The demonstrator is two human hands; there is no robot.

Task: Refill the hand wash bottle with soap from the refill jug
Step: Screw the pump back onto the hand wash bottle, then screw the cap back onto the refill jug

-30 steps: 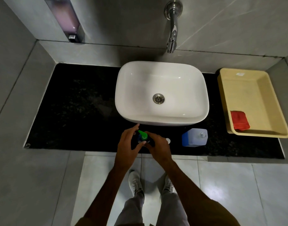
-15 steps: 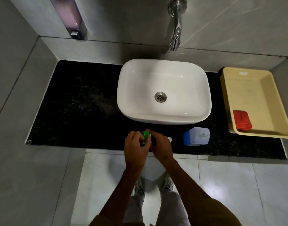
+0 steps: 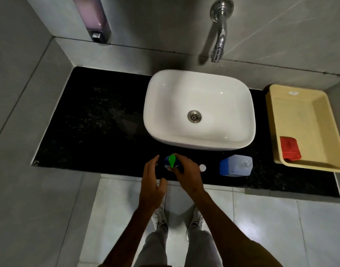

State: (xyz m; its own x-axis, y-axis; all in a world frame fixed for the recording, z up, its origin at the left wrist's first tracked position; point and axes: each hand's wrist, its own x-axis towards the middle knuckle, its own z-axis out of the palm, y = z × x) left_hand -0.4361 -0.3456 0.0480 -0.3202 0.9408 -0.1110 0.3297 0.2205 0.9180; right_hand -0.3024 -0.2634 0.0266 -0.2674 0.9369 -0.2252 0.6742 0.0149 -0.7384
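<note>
Your right hand [image 3: 187,171] had its fingers wrapped around the hand wash bottle [image 3: 170,162], gripping it just below the green pump head [image 3: 172,160], while your left hand [image 3: 150,182] hung beside it with fingers spread and released, touching nothing. That bottle stood at the front edge of the black counter [image 3: 99,120], ahead of the white basin [image 3: 199,109]. Further right along the same edge sat the refill jug [image 3: 235,165], with a small white cap [image 3: 202,167] lying between them. Being so close to the edge, the bottle could have tipped onto the floor if you twisted the pump one-handed, and soap would have slicked your grip.
</note>
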